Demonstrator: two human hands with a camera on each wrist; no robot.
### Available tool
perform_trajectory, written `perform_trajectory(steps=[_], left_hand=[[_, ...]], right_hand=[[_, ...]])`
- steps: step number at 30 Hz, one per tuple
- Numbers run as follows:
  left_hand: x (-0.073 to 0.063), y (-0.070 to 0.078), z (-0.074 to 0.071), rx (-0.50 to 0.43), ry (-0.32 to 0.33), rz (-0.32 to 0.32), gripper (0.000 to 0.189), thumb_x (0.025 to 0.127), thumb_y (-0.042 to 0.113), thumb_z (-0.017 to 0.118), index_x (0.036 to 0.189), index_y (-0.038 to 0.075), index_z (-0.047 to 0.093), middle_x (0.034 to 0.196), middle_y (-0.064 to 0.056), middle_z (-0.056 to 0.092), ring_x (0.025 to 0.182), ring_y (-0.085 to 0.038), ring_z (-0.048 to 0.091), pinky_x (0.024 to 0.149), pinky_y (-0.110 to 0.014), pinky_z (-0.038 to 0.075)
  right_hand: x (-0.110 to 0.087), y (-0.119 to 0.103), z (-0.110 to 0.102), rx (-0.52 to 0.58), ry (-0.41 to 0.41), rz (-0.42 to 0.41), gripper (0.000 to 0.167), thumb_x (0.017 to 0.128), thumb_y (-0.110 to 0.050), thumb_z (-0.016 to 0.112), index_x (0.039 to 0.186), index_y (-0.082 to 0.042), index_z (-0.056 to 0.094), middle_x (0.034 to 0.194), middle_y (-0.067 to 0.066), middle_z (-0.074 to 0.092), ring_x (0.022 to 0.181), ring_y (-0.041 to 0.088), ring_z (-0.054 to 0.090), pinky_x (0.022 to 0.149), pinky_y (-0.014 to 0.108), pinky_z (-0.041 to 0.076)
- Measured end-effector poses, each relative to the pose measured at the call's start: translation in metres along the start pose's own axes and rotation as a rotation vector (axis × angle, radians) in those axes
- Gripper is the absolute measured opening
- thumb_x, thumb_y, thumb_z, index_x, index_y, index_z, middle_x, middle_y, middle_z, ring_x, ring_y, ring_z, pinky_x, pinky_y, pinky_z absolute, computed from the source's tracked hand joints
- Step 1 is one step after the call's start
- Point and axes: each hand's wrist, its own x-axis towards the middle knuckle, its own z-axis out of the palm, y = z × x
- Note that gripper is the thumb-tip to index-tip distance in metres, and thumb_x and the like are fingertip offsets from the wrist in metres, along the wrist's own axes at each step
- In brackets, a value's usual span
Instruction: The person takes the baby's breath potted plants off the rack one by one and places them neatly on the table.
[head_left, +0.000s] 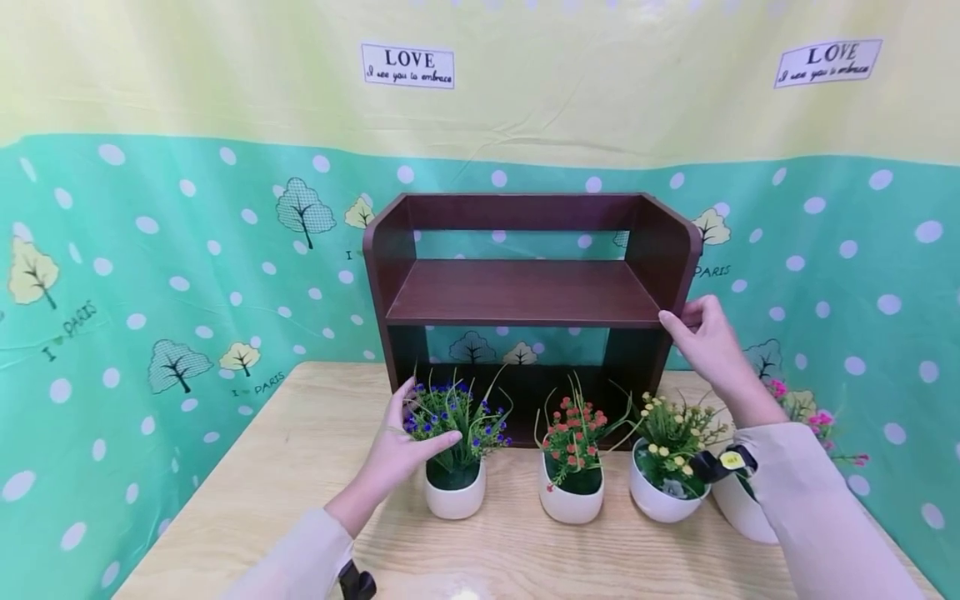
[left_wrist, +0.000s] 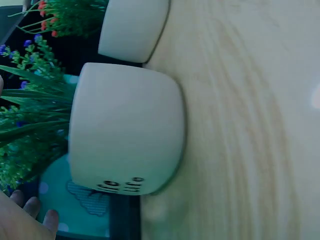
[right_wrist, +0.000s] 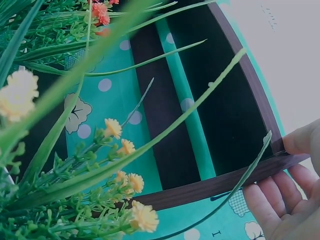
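A dark brown two-tier shelf [head_left: 525,292] stands on the table. My right hand [head_left: 708,342] holds its right side panel, thumb on the front edge and fingers curled against the outer face, also seen in the right wrist view beside the panel [right_wrist: 220,181]. My left hand [head_left: 401,446] reaches beside the potted plant with blue flowers [head_left: 457,442], near the shelf's lower left side. Its thumb stretches across the flowers and its other fingers spread to their left, partly hidden by the leaves. In the left wrist view, this plant's white pot [left_wrist: 127,127] stands on the table.
Right of the blue-flowered plant stand potted plants with red flowers [head_left: 573,467] and yellow flowers [head_left: 671,458]. A pink-flowered one [head_left: 750,508] is partly behind my right sleeve. The wooden table [head_left: 300,442] meets a patterned cloth backdrop [head_left: 225,292].
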Motion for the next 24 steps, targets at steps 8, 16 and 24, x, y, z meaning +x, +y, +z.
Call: perform_trajectory(steps=[8,16,24], left_hand=[[0.009,0.013,-0.003,-0.022,0.006,0.124,0.104,0.078,0.027,0.089,0.157,0.015,0.022,0.158,-0.009,0.032,0.143,-0.031,0.031,0.113,-0.058,0.027],[0.016,0.028,-0.011,0.031,0.01,0.178,0.095,0.08,0.037,0.086,0.155,0.022,0.029,0.156,-0.005,0.034,0.142,-0.024,0.034,0.113,-0.053,0.031],[0.026,0.039,-0.025,0.11,0.017,0.23,0.083,0.081,0.041,0.085,0.15,0.025,0.041,0.149,-0.004,0.038,0.138,-0.024,0.038,0.109,-0.052,0.036]], right_hand=[[-0.002,-0.001,-0.001,-0.017,-0.003,0.018,0.059,0.103,-0.043,0.05,0.127,0.008,0.035,0.115,0.022,0.048,0.097,0.029,0.049,0.069,0.027,0.044],[-0.001,-0.002,0.0,-0.023,-0.001,0.022,0.061,0.103,-0.045,0.049,0.128,0.008,0.034,0.117,0.022,0.047,0.099,0.031,0.049,0.071,0.03,0.044],[-0.001,-0.002,-0.001,-0.019,0.004,0.016,0.061,0.103,-0.045,0.049,0.128,0.008,0.034,0.119,0.024,0.047,0.102,0.034,0.05,0.075,0.034,0.043]])
